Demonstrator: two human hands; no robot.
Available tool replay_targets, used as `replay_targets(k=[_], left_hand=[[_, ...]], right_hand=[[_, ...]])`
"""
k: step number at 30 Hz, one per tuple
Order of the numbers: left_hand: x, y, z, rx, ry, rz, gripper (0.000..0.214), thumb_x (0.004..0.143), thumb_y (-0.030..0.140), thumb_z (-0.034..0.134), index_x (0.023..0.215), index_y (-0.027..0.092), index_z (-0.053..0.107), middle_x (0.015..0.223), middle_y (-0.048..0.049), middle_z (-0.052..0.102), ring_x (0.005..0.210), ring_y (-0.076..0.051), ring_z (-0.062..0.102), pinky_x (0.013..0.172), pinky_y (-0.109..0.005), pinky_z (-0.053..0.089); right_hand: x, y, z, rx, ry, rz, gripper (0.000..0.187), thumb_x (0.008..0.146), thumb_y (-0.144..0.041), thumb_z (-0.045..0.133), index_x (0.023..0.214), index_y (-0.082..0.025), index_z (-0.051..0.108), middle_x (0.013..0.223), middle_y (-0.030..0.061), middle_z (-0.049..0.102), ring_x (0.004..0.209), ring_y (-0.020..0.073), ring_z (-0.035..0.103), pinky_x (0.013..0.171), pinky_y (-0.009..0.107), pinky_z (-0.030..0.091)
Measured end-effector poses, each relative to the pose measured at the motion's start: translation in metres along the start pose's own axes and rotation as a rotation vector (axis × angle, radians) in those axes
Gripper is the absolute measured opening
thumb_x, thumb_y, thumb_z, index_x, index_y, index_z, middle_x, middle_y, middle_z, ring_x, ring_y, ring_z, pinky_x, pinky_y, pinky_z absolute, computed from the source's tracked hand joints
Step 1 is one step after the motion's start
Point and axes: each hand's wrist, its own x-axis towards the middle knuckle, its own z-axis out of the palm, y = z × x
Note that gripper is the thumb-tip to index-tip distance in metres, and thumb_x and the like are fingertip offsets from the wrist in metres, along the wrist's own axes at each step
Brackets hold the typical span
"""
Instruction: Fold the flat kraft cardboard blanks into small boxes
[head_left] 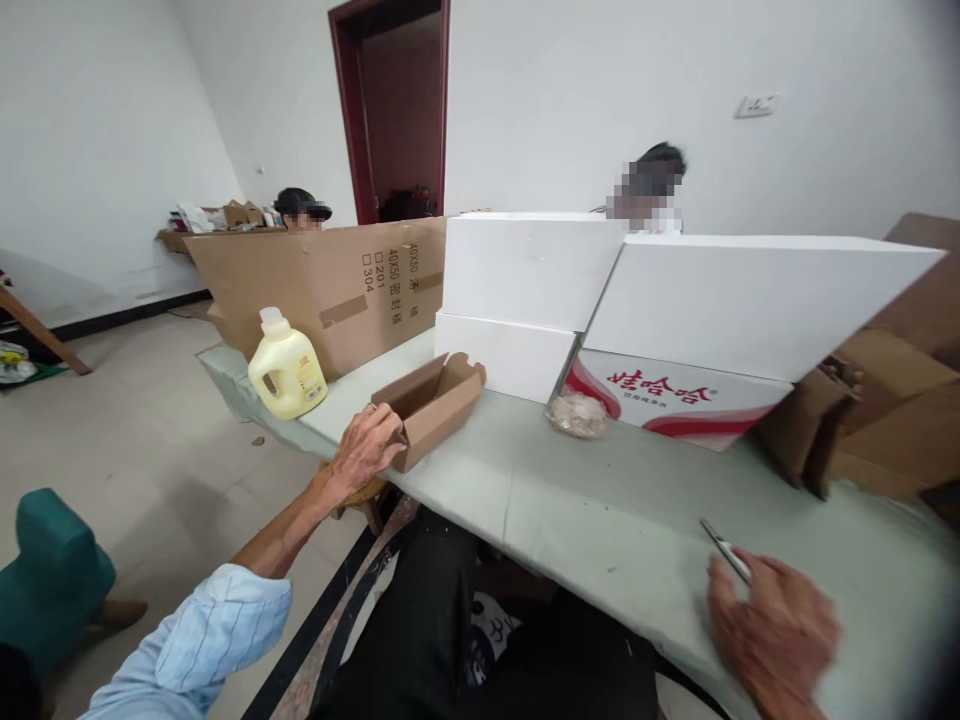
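Note:
At the near left edge of the table, my left hand (369, 440) grips the end of a long, narrow cardboard box (442, 420) that is open on top. Its fingers curl over the box's end wall. Low on the right side, my right hand (776, 620) is closed around a slim silver tool (724, 548) with a dark, thin tip pointing away from me. Part of that tool is hidden by the fingers, so its exact kind does not show. A yellow jug (289, 368) with a handle stands just beyond my left hand.
White boxes (525, 265) are stacked across the table's back, above a red-and-white carton (675, 395). A clear plastic bundle (579, 412) lies before them. A large brown carton (337, 290) stands left; folded cardboard (885, 400) is at right. Two people's heads show behind.

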Motion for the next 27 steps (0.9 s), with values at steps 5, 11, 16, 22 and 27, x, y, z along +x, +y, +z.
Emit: replay_targets(k=[5,11,16,22,27], left_hand=[[-0.022,0.049,-0.005,-0.181,-0.038,0.219,0.012,0.090,0.017,0.072,0.092,0.022,0.061,0.102,-0.0063,0.063,0.099,-0.027,0.055,0.091,-0.042,0.047],[-0.029,0.055,-0.011,-0.827,-0.107,0.191,0.016,0.085,0.026,0.080,0.089,0.020,0.066,0.095,-0.0024,0.067,0.089,-0.019,0.060,0.084,-0.032,0.049],[-0.014,0.032,0.036,-1.264,-0.178,-0.314,0.044,0.070,0.048,0.090,0.088,0.017,0.065,0.075,0.0025,0.061,0.069,-0.013,0.058,0.067,-0.025,0.050],[-0.025,0.040,0.099,-1.336,-0.136,-0.475,0.076,0.076,0.047,0.085,0.140,0.022,0.054,0.138,-0.0162,0.064,0.085,-0.016,0.071,0.072,-0.031,0.061],[-0.073,0.032,0.095,-1.149,-0.221,-0.070,0.096,0.084,0.022,0.077,0.168,0.030,0.030,0.176,-0.0196,0.026,0.152,-0.037,0.049,0.110,-0.047,0.057]], right_hand=[[-0.021,-0.088,-0.006,0.448,-0.260,-0.006,0.053,0.098,-0.067,0.055,0.120,-0.022,0.069,0.117,0.0184,0.070,0.111,0.0366,0.066,0.099,0.055,0.055],[-0.031,-0.139,-0.032,0.878,-0.647,0.306,0.080,0.090,-0.075,0.064,0.152,-0.026,0.052,0.151,0.0169,0.059,0.132,0.0359,0.061,0.101,0.051,0.057],[-0.020,-0.147,-0.066,1.018,-0.814,0.327,0.077,0.093,-0.076,0.060,0.151,-0.024,0.057,0.156,0.0151,0.058,0.141,0.0360,0.055,0.114,0.048,0.050],[-0.017,-0.165,-0.072,0.898,-0.783,0.404,0.085,0.090,-0.076,0.062,0.155,-0.022,0.052,0.148,0.0171,0.062,0.109,0.0298,0.069,0.092,0.045,0.060],[-0.016,-0.175,-0.062,0.850,-0.732,0.476,0.086,0.091,-0.077,0.056,0.155,-0.020,0.053,0.140,0.0166,0.066,0.108,0.0296,0.069,0.090,0.043,0.059]])
